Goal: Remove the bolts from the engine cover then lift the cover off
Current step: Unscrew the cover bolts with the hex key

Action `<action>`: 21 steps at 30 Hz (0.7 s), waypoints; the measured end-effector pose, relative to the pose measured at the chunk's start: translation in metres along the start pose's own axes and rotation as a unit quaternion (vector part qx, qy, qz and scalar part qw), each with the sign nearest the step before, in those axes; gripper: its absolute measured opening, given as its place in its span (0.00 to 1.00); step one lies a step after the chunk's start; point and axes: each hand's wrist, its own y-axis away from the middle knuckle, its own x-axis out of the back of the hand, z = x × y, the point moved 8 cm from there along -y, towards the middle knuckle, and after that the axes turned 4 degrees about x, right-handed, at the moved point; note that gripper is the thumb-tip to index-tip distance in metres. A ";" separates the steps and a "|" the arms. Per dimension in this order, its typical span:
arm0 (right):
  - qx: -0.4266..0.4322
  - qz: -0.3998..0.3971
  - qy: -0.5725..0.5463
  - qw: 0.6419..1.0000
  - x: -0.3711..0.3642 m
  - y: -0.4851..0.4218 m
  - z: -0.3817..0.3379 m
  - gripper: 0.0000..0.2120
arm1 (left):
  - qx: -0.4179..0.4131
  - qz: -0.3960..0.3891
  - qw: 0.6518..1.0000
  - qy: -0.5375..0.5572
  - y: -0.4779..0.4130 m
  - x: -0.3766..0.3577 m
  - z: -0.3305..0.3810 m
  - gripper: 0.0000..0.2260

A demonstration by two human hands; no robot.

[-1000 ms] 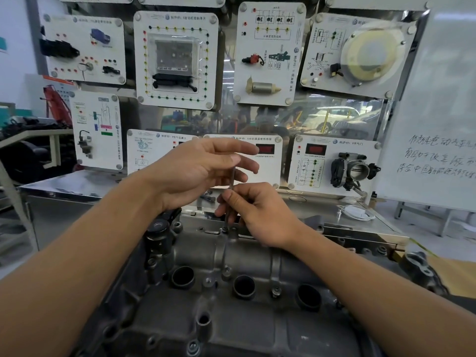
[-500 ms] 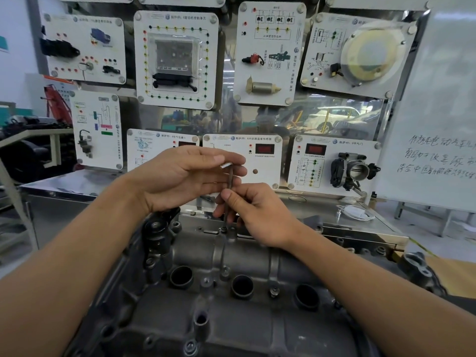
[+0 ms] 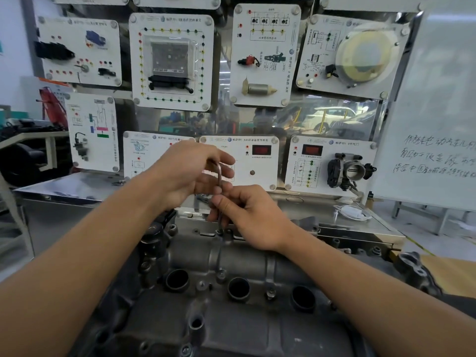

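Head view. The left hand (image 3: 190, 173) is motion-blurred. Its fingers curl over the bent top of a thin key (image 3: 219, 181), though the exact grip is hard to make out. The right hand (image 3: 253, 217) pinches the key's upright shaft lower down, and its fingers hide much of that shaft. The two hands sit close together, both clamped on the key. The key's lower tip meets a bolt (image 3: 219, 232) on the far edge of the engine cover (image 3: 257, 328); the seating is too small to confirm.

The cover lies directly below the forearms, its near edge and both ends cut off by the frame. A steel bench (image 3: 360, 228) stands close behind the far edge, leaving little room around the bolt.

The cover is dull grey cast metal, ribbed, with three round dark wells (image 3: 238, 287) in a row and small bolts (image 3: 270, 293) beside them. White training panels (image 3: 171, 60) fill the backdrop. A whiteboard (image 3: 438, 112) stands at right, partly cut off.
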 end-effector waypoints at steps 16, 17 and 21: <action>-0.007 0.000 -0.042 0.999 0.000 0.000 0.002 0.14 | -0.045 -0.119 0.992 0.003 0.008 -0.012 0.005 0.15; -0.005 -0.002 -0.039 0.999 -0.001 0.001 0.001 0.14 | -0.057 -0.076 0.995 -0.024 0.006 -0.011 0.007 0.17; -0.002 0.004 -0.028 1.000 -0.001 0.001 0.000 0.14 | -0.083 0.041 0.994 -0.054 0.003 -0.006 0.012 0.07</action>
